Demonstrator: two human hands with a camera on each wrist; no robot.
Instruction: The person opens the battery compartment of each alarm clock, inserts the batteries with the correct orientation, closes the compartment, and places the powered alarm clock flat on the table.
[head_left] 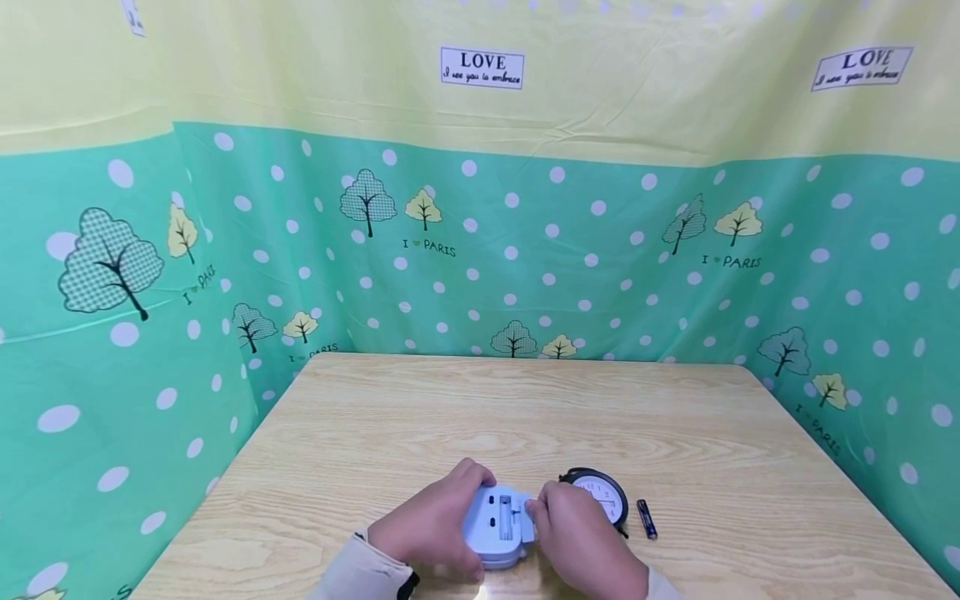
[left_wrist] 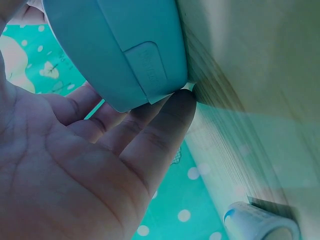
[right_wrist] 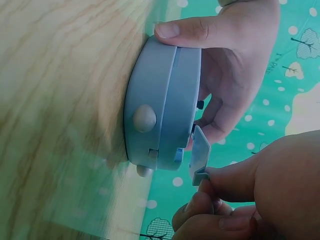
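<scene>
A light blue alarm clock (head_left: 482, 533) lies back up on the table, its narrow battery compartment uncovered beside two small black knobs. My left hand (head_left: 438, 523) grips it from the left, with the thumb on its near edge and the fingers round its far side. Between thumb and fingertips, my right hand (head_left: 585, 542) pinches the small battery cover (right_wrist: 201, 150), which stands tilted at the compartment's right edge. Rounded feet (right_wrist: 145, 118) show on the clock's side in the right wrist view.
Just beyond my right hand lies a round black-rimmed clock (head_left: 603, 496) with a white dial, partly hidden by that hand. A dark battery (head_left: 647, 519) is to its right on the wooden table (head_left: 525, 417). A pale cylinder (left_wrist: 260, 222) appears low in the left wrist view. Patterned curtains surround the table.
</scene>
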